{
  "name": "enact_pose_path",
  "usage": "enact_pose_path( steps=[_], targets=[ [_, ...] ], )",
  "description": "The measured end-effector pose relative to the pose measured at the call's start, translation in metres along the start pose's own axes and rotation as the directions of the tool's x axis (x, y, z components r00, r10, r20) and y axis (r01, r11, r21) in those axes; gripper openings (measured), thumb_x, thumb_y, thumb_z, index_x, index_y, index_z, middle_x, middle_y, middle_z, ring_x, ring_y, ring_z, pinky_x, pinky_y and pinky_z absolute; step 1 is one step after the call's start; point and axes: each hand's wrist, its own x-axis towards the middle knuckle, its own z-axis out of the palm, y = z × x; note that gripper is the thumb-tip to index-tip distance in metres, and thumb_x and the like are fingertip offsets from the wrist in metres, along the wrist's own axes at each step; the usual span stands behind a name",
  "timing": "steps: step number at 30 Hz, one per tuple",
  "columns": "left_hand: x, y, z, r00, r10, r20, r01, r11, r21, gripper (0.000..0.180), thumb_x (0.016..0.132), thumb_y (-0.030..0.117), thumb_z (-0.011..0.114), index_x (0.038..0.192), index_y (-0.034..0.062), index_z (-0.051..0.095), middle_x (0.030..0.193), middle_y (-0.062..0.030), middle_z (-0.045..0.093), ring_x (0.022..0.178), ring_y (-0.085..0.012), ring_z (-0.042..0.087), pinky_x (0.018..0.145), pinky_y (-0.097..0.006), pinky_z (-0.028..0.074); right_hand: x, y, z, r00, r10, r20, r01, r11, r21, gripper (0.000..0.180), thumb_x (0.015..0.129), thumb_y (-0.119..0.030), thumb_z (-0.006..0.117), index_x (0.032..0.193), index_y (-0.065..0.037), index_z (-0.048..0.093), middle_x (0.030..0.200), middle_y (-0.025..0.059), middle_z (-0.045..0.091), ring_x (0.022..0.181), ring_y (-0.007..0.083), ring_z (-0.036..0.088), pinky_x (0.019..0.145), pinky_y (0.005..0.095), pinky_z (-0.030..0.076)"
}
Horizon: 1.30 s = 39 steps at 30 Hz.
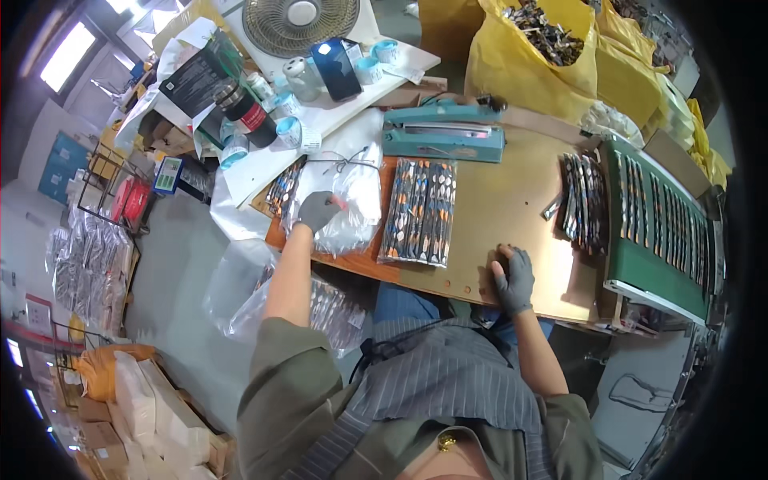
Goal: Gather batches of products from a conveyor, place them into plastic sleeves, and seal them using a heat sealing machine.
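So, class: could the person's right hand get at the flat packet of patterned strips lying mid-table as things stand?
Probably yes. The right hand rests on the bare wooden table, and the packet of patterned strips lies just to its left with nothing between them. The left hand is busy on a clear plastic bag.

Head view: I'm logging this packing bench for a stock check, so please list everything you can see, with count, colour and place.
heat sealer: one, teal, back of the bench.
filled packet row: one batch, multicoloured, bench middle.
clear plastic bags: a pile, transparent, bench left end.
loose packet stack: one, dark multicoloured, bench right.
green tray: one, holding rows of packets, far right.
yellow sacks: several, behind the bench, one open with small dark parts.
fan: one, beige, top centre.
tape rolls: several, pale blue, on the white side table.
flask: one, black and red, side table.
bench: one, tan board.
left hand: grey glove, on the clear plastic bags.
right hand: grey glove, flat on the bench edge.
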Motion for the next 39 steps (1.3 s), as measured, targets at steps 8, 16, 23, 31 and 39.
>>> enact_pose_path(
  steps=[8,16,23,31,39],
  targets=[
    [-0.021,0.116,-0.027,0.987,0.073,-0.144,-0.142,0.820,-0.555,0.029,0.091,0.024,0.050,0.077,0.0012,0.061,0.072,-0.0036,0.061,0.069,-0.0110,0.055,0.067,-0.026,0.043,-0.017,0.010,-0.014,0.935,0.345,0.077,-0.349,0.867,0.355,0.035,0.089,-0.031,0.057,0.108,-0.002,0.058,0.109,0.0127,0.060,0.103,0.0255,0.056,0.091,0.0324,0.042],
    [-0.076,0.193,0.095,0.967,0.107,-0.232,-0.213,0.840,-0.499,0.025,0.093,0.019,0.046,0.096,-0.0024,0.058,0.085,-0.0099,0.061,0.073,-0.0168,0.056,0.068,-0.029,0.046,0.075,-0.103,0.017,0.977,0.123,0.174,-0.212,0.666,0.715,0.021,0.082,-0.022,0.067,0.082,-0.003,0.059,0.074,0.0001,0.058,0.071,0.0106,0.053,0.066,0.0249,0.044],
    [-0.096,0.258,0.080,0.883,0.377,0.278,0.321,-0.056,-0.945,0.031,0.093,0.025,0.051,0.115,0.0035,0.051,0.096,-0.0108,0.060,0.075,-0.0158,0.059,0.067,-0.031,0.050,0.066,0.010,-0.024,0.750,0.335,0.571,-0.643,0.572,0.509,0.032,0.076,-0.032,0.072,0.084,-0.003,0.059,0.077,0.0048,0.059,0.073,0.0132,0.054,0.065,0.0283,0.044],
    [-0.040,0.243,0.083,0.988,0.141,-0.070,-0.130,0.481,-0.867,0.034,0.090,0.009,0.047,0.123,0.0013,0.052,0.102,-0.0082,0.059,0.082,-0.0076,0.054,0.079,-0.023,0.046,0.140,0.093,-0.105,0.907,0.387,-0.166,-0.416,0.765,-0.492,0.112,0.061,-0.061,0.072,0.141,0.000,0.022,0.143,0.0280,0.024,0.132,0.0400,0.025,0.108,0.0409,0.025],
    [0.047,0.236,0.153,0.988,0.154,-0.033,-0.157,0.937,-0.311,0.045,0.087,0.035,0.059,0.108,-0.0046,0.059,0.103,-0.0206,0.063,0.097,-0.0293,0.059,0.088,-0.036,0.043,0.162,0.168,-0.102,0.595,0.797,-0.106,-0.798,0.570,-0.198,0.088,0.060,-0.046,0.075,0.122,0.006,0.043,0.117,0.0273,0.056,0.105,0.0362,0.058,0.091,0.0384,0.045]
  ],
)
